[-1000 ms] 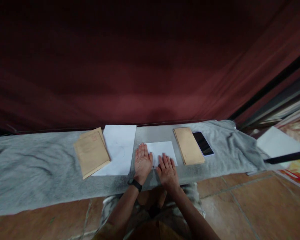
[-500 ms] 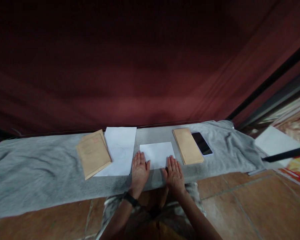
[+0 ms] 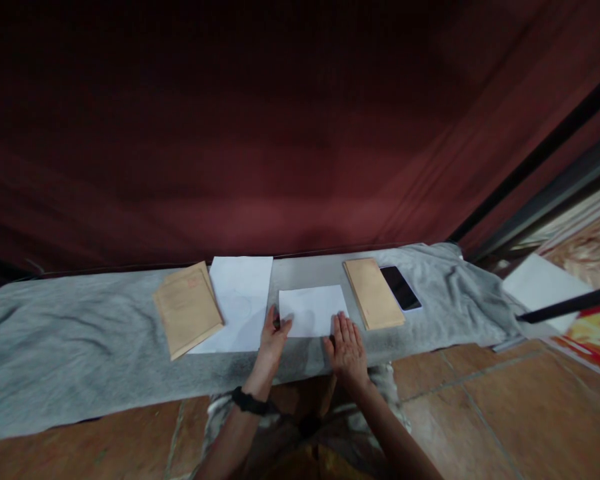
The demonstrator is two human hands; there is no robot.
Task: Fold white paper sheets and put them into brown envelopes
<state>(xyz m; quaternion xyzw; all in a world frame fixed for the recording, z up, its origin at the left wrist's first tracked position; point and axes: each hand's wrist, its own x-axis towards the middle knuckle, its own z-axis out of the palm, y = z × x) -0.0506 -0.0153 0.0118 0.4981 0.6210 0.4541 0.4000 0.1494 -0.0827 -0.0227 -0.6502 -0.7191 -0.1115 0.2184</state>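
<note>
A small white sheet of paper (image 3: 310,308), perhaps folded, lies flat in front of me. At its near left corner my left hand (image 3: 273,337) is turned on its side. The thumb rests over the paper and the fingers are at its left edge, closing on it; the fingertips are partly hidden. My right hand (image 3: 349,347) lies flat, palm down, its fingers stretched out over the near right corner. Left of the small paper is a larger white sheet (image 3: 243,287), with several brown envelopes (image 3: 190,310) overlapping its left side.
On the right lie a stack of brown envelopes (image 3: 375,293) and a dark-screened phone (image 3: 401,288). A grey cloth (image 3: 95,340) covers the narrow bench. Behind it hangs a dark red curtain (image 3: 300,167). A black pole (image 3: 570,305) and papers stand at far right.
My left hand has gone from lying flat to turned on its side, its thumb over the paper's left edge. The right hand stays flat in place.
</note>
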